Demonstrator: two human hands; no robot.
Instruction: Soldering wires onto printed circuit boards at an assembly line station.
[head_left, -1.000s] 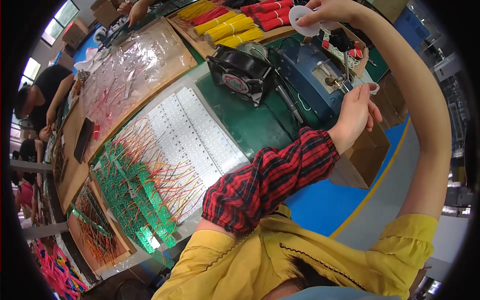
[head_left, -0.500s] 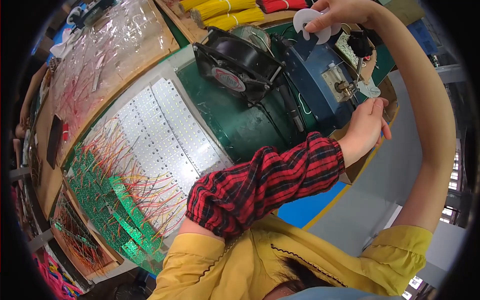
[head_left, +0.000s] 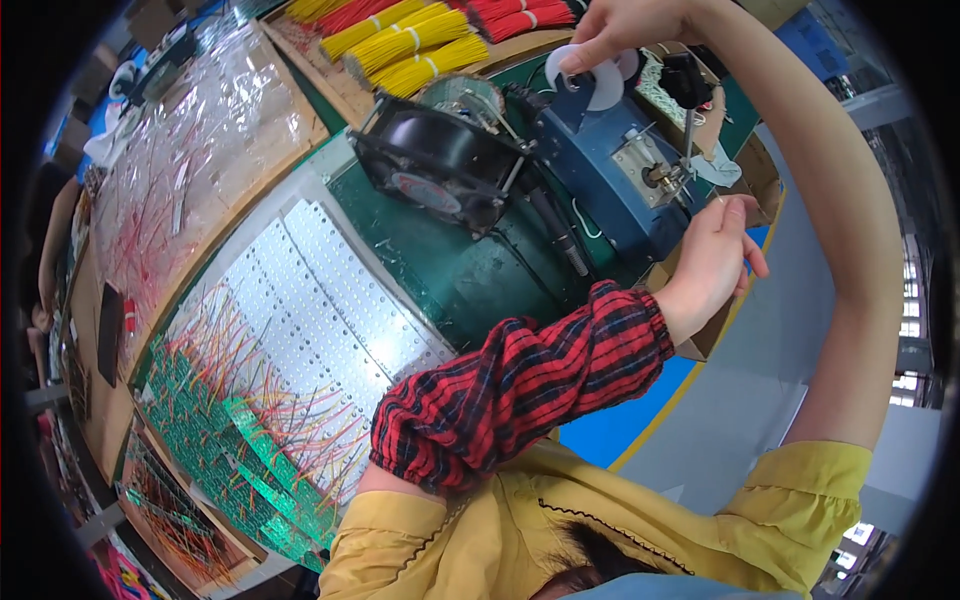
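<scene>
A blue metal machine (head_left: 610, 175) stands on the green work surface, with a metal block and a brass fitting (head_left: 657, 178) on its near end. A white spool (head_left: 606, 88) sits upright on a bracket at its far end. My right hand (head_left: 640, 25) reaches over from the right and grips the spool's rim between thumb and fingers. Just beyond the brass fitting is my left hand (head_left: 708, 255), its arm in a red and black plaid sleeve. Its thumb and forefinger are pinched together; a thin, pale strand seems to show at the tips, too fine to name.
A black fan (head_left: 430, 165) stands left of the machine. White boards (head_left: 310, 270) with wired green circuit boards (head_left: 250, 460) lie further left. Bundles of yellow wire (head_left: 410, 45) and red wire (head_left: 520, 15) fill a tray behind. An open cardboard box (head_left: 715, 325) is below my left hand.
The whole view has shifted, so the bench and machine sit further left and mostly lower in the picture. Both hands keep nearly the same places at the machine and spool.
</scene>
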